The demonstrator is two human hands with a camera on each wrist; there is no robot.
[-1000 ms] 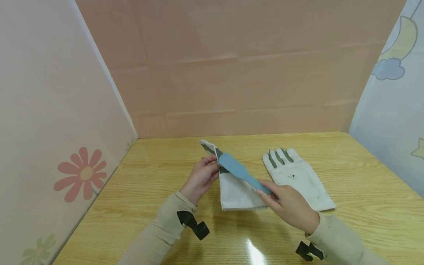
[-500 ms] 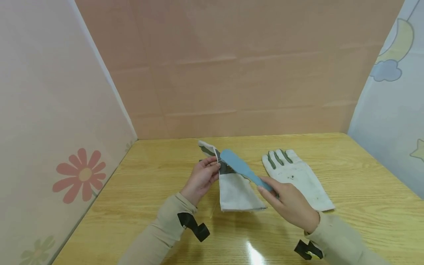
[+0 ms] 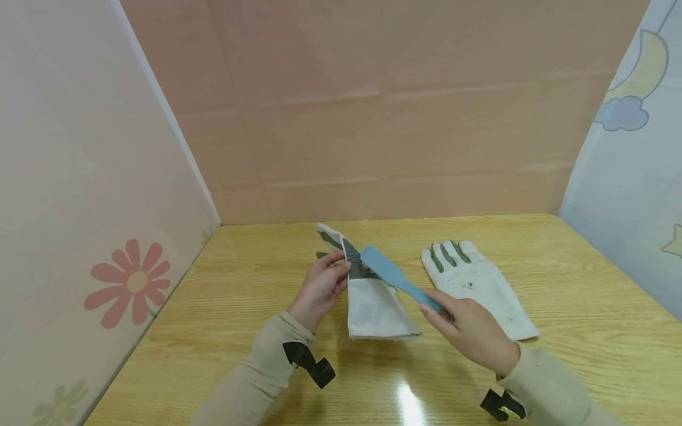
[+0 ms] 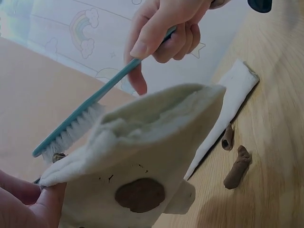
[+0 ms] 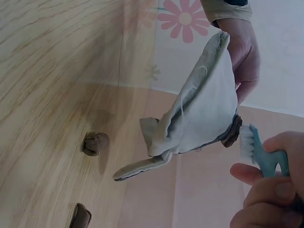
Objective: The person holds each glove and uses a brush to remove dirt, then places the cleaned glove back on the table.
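Observation:
My left hand (image 3: 319, 285) pinches the edge of a white work glove (image 3: 380, 310) with grey-green patches, held up over the table with its cuff hanging toward me. In my right hand (image 3: 474, 328) is the handle of a blue brush (image 3: 389, 272). Its white bristles (image 5: 246, 141) face the glove, right beside a small dark brown clump (image 5: 232, 133) on the glove's edge. A round brown patch (image 4: 140, 194) shows on the glove's side in the left wrist view. A second white glove (image 3: 487, 287), with dark specks, lies flat on the table at right.
Brown lumps (image 4: 236, 167) lie on the wooden table (image 3: 256, 248), hidden from the head view. An orange-brown panel (image 3: 373, 118) stands at the back. Patterned panels close off the left (image 3: 106, 177) and right (image 3: 629, 177) sides.
The brush has shifted slightly right, uncovering more of the held glove's grey-green patch. That glove and my left hand have moved a little left. The second glove has stayed put.

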